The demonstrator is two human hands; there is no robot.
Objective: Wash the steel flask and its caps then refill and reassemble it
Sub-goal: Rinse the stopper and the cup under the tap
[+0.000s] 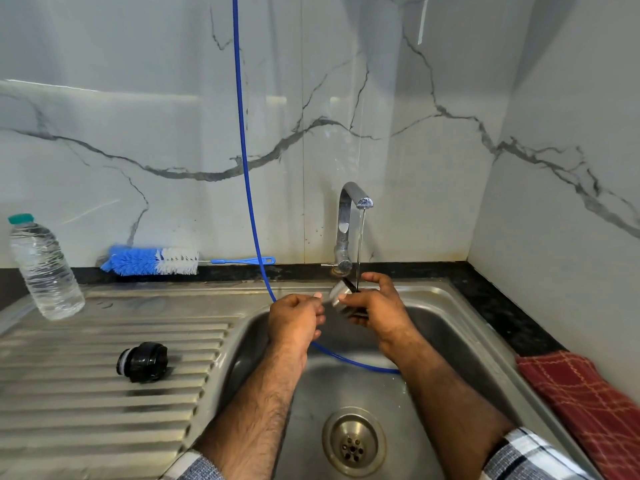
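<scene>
Over sink (460, 306) — steel cap (338, 295) in right hand (377, 308) grip, under tap (349, 216).

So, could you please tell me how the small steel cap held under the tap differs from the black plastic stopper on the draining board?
The small steel cap is shiny metal, held by the right hand under running water. The black plastic stopper is dark, lies on its side on the ribbed draining board, untouched and away from the stream.
</scene>
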